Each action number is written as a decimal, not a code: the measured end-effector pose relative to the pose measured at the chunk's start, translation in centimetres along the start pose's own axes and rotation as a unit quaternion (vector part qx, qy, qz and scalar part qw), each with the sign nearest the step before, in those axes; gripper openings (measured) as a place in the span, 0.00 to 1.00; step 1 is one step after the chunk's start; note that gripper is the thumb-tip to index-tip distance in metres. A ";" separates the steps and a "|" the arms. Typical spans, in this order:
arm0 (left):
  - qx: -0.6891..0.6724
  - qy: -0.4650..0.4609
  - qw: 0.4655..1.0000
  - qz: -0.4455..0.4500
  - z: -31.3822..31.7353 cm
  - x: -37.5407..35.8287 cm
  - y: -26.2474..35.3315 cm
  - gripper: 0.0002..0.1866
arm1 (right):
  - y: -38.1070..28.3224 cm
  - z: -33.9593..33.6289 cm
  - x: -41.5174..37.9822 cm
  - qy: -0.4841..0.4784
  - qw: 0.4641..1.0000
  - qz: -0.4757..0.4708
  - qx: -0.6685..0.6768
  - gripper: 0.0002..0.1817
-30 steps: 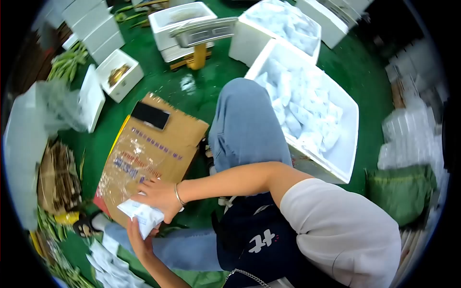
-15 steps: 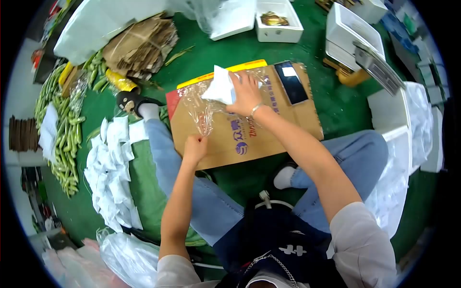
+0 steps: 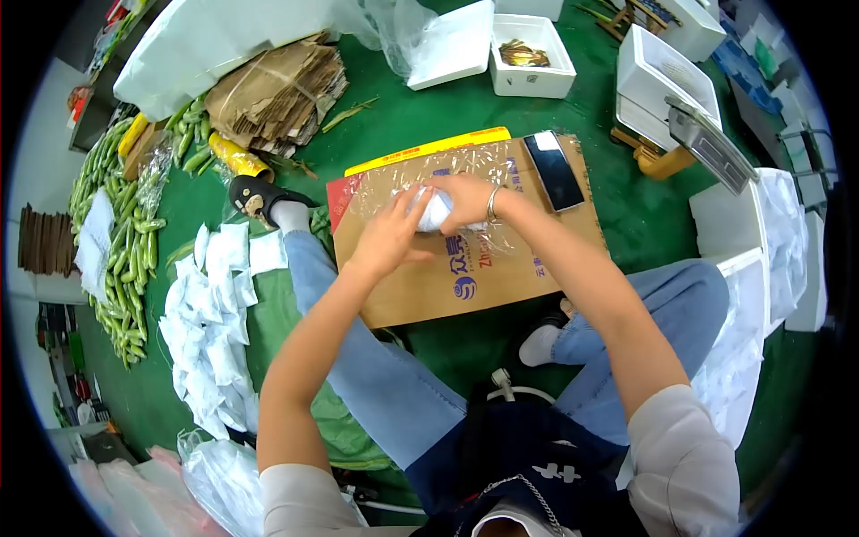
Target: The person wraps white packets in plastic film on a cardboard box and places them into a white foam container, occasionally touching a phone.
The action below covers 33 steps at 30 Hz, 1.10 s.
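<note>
A white packet (image 3: 435, 212) is held over the cardboard (image 3: 394, 300), gathered between my two hands. My left hand (image 3: 390, 231) curves round its left side, with the fingers at its top. From the right, my right hand (image 3: 469, 200) closes on it, thumb and fingers against its surface and partly covering it. Crinkled clear plastic film (image 3: 465, 166) spreads over the cardboard around and behind the packet. A dark phone (image 3: 554, 171) lies at the cardboard's right corner, beyond my right hand.
Similar white packets (image 3: 211, 331) are heaped left of my leg. Green vegetables (image 3: 125, 259) and a stack of flattened brown cardboard (image 3: 277, 94) lie farther left. White foam boxes (image 3: 534, 82) stand at the back; a scale (image 3: 707, 139) is at the right.
My left hand has moved up and right from the film's near edge to the white packet. The packet is now bunched between both hands, and the film is drawn in around it.
</note>
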<state>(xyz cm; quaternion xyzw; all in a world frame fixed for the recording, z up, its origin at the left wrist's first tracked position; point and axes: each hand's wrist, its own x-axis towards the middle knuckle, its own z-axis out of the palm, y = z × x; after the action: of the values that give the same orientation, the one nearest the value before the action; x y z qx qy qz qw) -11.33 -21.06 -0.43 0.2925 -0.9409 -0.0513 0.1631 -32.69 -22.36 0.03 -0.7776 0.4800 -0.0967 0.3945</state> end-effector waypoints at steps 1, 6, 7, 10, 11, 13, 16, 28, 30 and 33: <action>0.006 -0.063 0.998 -0.004 -0.2 0.2 -0.4 0.46 | -0.1 0.4 -0.5 0.003 1.000 0.006 0.000 0.44; 0.058 -0.062 0.996 0.033 0.4 1.4 -2.1 0.45 | -1.4 8.4 -6.9 0.403 0.897 0.184 -0.004 0.47; 0.015 -0.076 0.997 0.019 2.2 1.1 -3.3 0.45 | -1.2 8.9 -8.5 0.384 0.903 0.180 -0.061 0.40; 0.035 -0.047 0.996 0.060 1.2 2.2 -3.2 0.45 | 2.5 10.5 -10.6 0.420 0.880 0.200 -0.097 0.07; 0.034 -0.050 0.996 0.063 1.1 2.5 -3.3 0.45 | 2.5 8.8 -11.3 0.486 0.849 0.205 -0.034 0.06; 0.001 -0.109 0.994 0.003 -1.2 3.3 -0.3 0.44 | 1.9 3.1 -12.2 0.549 0.817 0.172 0.034 0.06; -0.003 -0.135 0.988 -0.081 -2.9 3.7 1.7 0.40 | -0.1 -3.5 -8.9 0.507 0.832 0.195 0.115 0.08; -0.305 -0.291 0.874 -0.240 0.6 -3.5 1.3 0.17 | -4.5 8.3 -15.5 0.169 0.948 -0.126 -0.239 0.46; -0.560 -0.250 0.676 -0.409 3.7 -3.8 2.1 0.15 | -1.2 12.5 -13.7 0.263 0.862 -0.118 -0.417 0.62; -0.590 -0.284 0.634 -0.411 5.8 -4.0 0.4 0.16 | -2.6 10.9 -14.0 0.098 0.933 -0.071 -0.338 0.67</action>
<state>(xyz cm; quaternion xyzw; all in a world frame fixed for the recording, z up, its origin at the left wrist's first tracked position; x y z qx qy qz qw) -10.36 -18.45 -6.91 0.4616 -0.4923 -0.7378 -0.0126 -32.43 -4.59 -2.19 -0.8838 0.4638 -0.0326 0.0516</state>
